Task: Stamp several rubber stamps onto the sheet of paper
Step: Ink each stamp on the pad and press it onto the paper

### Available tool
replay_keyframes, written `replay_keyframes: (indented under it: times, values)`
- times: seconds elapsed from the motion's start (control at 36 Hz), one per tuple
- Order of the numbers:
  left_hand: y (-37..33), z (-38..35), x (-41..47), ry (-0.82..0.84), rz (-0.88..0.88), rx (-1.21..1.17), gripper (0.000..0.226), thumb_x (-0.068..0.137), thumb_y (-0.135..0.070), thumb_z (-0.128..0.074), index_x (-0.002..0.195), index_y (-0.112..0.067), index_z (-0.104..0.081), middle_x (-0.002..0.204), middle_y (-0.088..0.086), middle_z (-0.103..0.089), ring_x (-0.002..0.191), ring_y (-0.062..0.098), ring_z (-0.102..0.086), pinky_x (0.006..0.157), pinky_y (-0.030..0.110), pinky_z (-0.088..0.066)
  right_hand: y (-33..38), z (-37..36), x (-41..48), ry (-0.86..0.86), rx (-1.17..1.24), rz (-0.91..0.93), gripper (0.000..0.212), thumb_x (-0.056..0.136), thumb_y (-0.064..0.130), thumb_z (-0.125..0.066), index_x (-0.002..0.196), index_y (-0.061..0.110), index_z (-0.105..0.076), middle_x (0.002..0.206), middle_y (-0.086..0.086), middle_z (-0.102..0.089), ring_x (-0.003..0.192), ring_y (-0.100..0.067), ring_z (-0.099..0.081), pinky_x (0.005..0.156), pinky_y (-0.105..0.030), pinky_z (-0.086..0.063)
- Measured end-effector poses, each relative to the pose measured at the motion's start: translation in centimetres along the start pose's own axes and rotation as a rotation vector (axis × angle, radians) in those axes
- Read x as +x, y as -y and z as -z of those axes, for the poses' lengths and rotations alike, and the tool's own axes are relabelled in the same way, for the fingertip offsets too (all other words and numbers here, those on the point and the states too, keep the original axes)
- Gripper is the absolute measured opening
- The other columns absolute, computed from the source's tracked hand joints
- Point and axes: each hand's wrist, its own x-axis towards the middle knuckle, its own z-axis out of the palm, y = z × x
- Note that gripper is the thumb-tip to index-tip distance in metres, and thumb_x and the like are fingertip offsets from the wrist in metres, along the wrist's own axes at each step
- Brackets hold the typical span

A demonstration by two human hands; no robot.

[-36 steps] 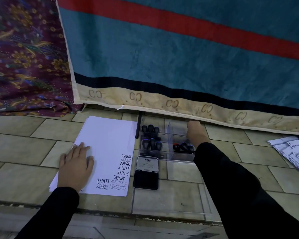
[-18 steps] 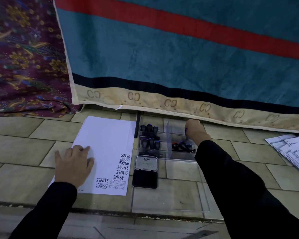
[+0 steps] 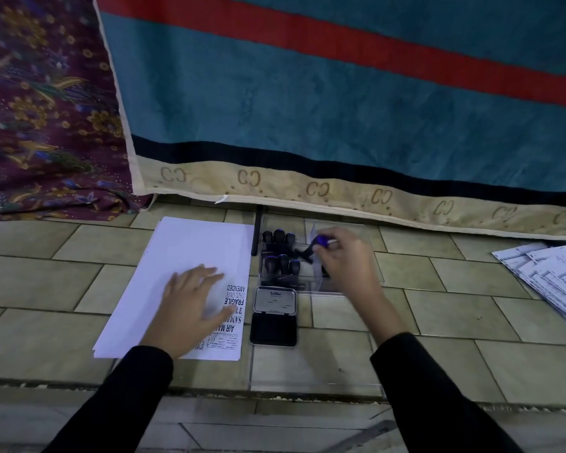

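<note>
Head view: right hand (image 3: 343,258) pinches a purple-faced stamp (image 3: 321,240) over the clear case (image 3: 327,287) on the floor (image 3: 438,308), left hand (image 3: 190,305) lies flat on the sheet of paper (image 3: 193,243) left of it; next, probably, press it to the open ink pad (image 3: 273,328).

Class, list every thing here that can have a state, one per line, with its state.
Sheet of paper, flat on the floor, partly stamped.
Ink pad, open.
Clear case, open.
Other stamps, upright in the case.
Purple-topped stamp, pinched by right hand over the case.
Left hand, flat on the paper.
</note>
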Motion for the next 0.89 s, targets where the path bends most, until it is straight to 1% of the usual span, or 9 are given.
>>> replay_keyframes:
  times: [0.06,0.11,0.19,0.28,0.33,0.56,0.72,0.83,0.89]
  values:
    - [-1.1,-1.1,-0.1,0.075,-0.077,-0.007,0.089,0.073,-0.088,-0.028,0.144,-0.035,-0.031,0.155,-0.014,-0.025,0.144,0.003,-0.009,0.121,0.044,0.000,0.9,-0.8,-1.9,0.071,0.011,0.043,0.028,0.085,0.017,-0.066,0.113,0.015,-0.064,0.095,0.004,-0.067,0.076,0.000,-0.064,0.068,-0.004,-0.050]
    - [-2.0,-2.1,-0.1,0.118,-0.111,-0.001,0.099,0.067,-0.093,-0.028,0.148,-0.036,-0.023,0.157,-0.016,-0.018,0.144,-0.001,-0.001,0.121,0.041,0.004,1.5,-1.4,-3.5,0.135,0.012,0.098,0.029,0.084,0.017,-0.068,0.113,0.017,-0.066,0.100,0.003,-0.066,0.079,-0.003,-0.066,0.076,-0.008,-0.052]
    - [-2.7,-3.2,0.0,0.143,-0.113,-0.009,0.111,0.060,-0.097,-0.032,0.150,-0.035,-0.015,0.159,-0.015,-0.013,0.145,0.001,0.002,0.120,0.038,0.006,1.6,-2.3,-5.1,0.231,-0.038,0.196,0.029,0.084,0.015,-0.069,0.112,0.014,-0.066,0.106,-0.005,-0.066,0.087,-0.011,-0.066,0.086,-0.019,-0.054]
    - [-2.9,-3.9,-0.1,0.155,-0.095,-0.025,0.117,0.055,-0.098,-0.036,0.151,-0.034,-0.013,0.159,-0.016,-0.012,0.145,0.001,0.003,0.121,0.038,0.004,1.5,-2.9,-6.2,0.289,-0.083,0.263,0.027,0.084,0.013,-0.068,0.110,0.010,-0.067,0.104,-0.008,-0.066,0.092,-0.015,-0.063,0.087,-0.027,-0.054]
    - [-2.9,-4.1,-0.1,0.156,-0.087,-0.046,0.117,0.054,-0.097,-0.039,0.150,-0.034,-0.015,0.159,-0.016,-0.013,0.145,0.000,0.003,0.121,0.038,0.004,1.5,-3.2,-6.6,0.306,-0.109,0.277,0.026,0.084,0.015,-0.067,0.110,0.009,-0.067,0.104,-0.008,-0.065,0.093,-0.017,-0.062,0.086,-0.030,-0.054]
    - [-3.0,-4.1,-0.1,0.155,-0.077,-0.051,0.115,0.055,-0.096,-0.041,0.150,-0.033,-0.018,0.157,-0.018,-0.016,0.144,0.000,0.001,0.120,0.037,0.006,1.6,-3.9,-7.5,0.331,-0.121,0.264,0.026,0.085,0.017,-0.066,0.110,0.011,-0.066,0.106,-0.008,-0.063,0.090,-0.018,-0.062,0.083,-0.030,-0.054]
    - [-3.0,-4.1,-0.2,0.154,-0.070,-0.059,0.115,0.055,-0.095,-0.041,0.149,-0.033,-0.020,0.157,-0.018,-0.018,0.145,0.000,-0.001,0.121,0.038,0.005,1.7,-4.2,-7.8,0.298,-0.099,0.236,0.025,0.083,0.015,-0.069,0.107,0.009,-0.068,0.103,-0.008,-0.064,0.086,-0.019,-0.063,0.081,-0.032,-0.054]
    - [-3.1,-4.1,-0.2,0.146,-0.070,-0.089,0.115,0.056,-0.094,-0.045,0.149,-0.032,-0.020,0.157,-0.018,-0.018,0.145,-0.001,-0.002,0.120,0.037,0.006,1.8,-4.4,-8.3,0.320,-0.100,0.244,0.024,0.081,0.014,-0.070,0.105,0.010,-0.069,0.102,-0.005,-0.064,0.089,-0.017,-0.062,0.083,-0.027,-0.053]
    - [-3.2,-4.0,-0.3,0.138,-0.074,-0.089,0.114,0.056,-0.092,-0.046,0.150,-0.032,-0.019,0.157,-0.019,-0.018,0.144,-0.002,-0.001,0.120,0.035,0.007,1.9,-4.4,-7.8,0.312,-0.101,0.228,0.025,0.081,0.012,-0.070,0.105,0.008,-0.069,0.103,-0.007,-0.065,0.089,-0.019,-0.062,0.083,-0.027,-0.052]
